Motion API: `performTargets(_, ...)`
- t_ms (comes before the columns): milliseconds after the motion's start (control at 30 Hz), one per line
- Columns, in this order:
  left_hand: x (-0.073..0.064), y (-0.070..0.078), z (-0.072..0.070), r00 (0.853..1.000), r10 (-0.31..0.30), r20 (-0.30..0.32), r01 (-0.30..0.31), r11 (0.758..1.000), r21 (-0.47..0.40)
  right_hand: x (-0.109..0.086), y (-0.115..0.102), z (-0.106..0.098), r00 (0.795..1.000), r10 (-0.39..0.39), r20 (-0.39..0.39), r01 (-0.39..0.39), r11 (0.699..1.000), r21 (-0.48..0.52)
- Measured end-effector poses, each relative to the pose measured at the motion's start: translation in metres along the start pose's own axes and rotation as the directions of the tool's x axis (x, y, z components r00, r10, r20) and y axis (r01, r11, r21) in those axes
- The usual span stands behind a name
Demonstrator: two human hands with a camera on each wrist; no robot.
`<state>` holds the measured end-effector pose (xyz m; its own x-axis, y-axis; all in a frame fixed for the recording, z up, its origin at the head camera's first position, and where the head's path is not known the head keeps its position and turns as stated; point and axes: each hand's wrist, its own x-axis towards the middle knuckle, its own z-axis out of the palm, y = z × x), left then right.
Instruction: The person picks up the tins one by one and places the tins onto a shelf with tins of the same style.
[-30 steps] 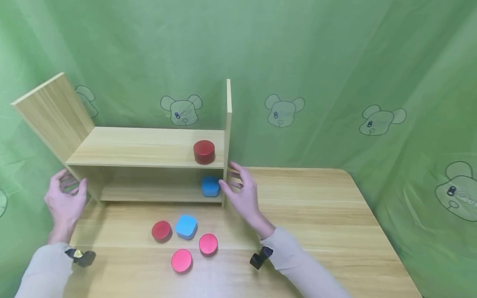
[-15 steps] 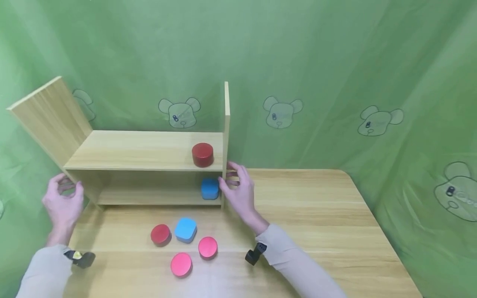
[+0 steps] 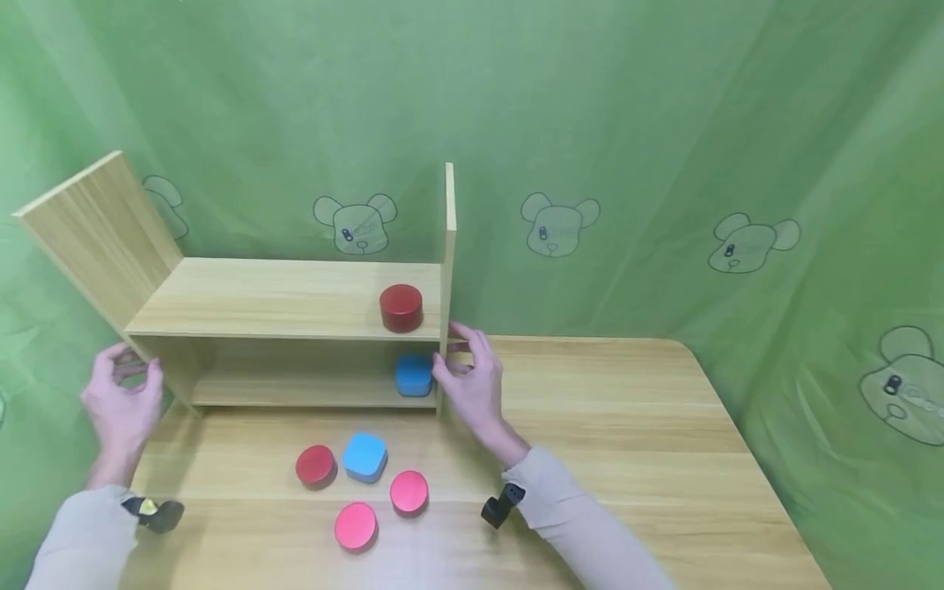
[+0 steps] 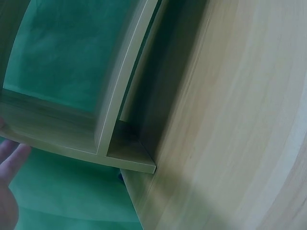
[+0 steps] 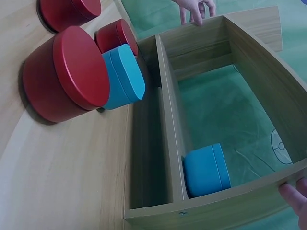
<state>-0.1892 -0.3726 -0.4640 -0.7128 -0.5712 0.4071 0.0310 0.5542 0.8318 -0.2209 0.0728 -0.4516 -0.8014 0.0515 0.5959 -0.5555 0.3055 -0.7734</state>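
A small two-tier wooden shelf [image 3: 280, 297] stands at the back left of the table. My left hand [image 3: 123, 403] holds its left side panel, fingers curved at the outer face and thumb at the front edge. On the opposite side, my right hand [image 3: 474, 385] holds the right panel, its thumb at the front edge and fingers bent along the outside. A round red tin [image 3: 401, 309] sits on the upper board near the right panel. Below it, a rounded-square blue tin [image 5: 207, 170] stands on the lower board, also at the right end.
In front of the shelf on the wooden table [image 3: 612, 442] are a dark red round tin [image 3: 315, 466], a blue tin [image 3: 365, 457] and two pinkish-red round tins, one nearer [image 3: 356, 526] and one farther [image 3: 409, 492]. A green curtain [image 3: 634, 123] hangs behind.
The whole view shifts slightly, with the shelf and tins a little lower in the picture. Both hands keep their places at the side panels; no tin visibly moves on its surface.
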Motion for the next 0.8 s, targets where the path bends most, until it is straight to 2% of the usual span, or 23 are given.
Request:
performTargets(200, -0.001, -0.002, 0.001, 1.000, -0.020, 0.011, 0.020, 1.000, 0.004, -0.001, 0.000, -0.002, 1.000, -0.014, -0.006, 0.014, 1.000, -0.013)
performTargets(500, -0.002, -0.004, 0.004, 1.000, 0.009, -0.011, -0.009, 1.000, -0.008, -0.001, 0.002, -0.003, 1.000, -0.008, -0.008, 0.008, 1.000, -0.008)
performTargets(800, -0.006, 0.004, 0.010, 0.999, 0.046, 0.019, -0.045, 0.999, -0.019, 0.001, 0.007, -0.017, 0.999, -0.030, -0.039, 0.029, 0.999, -0.019)
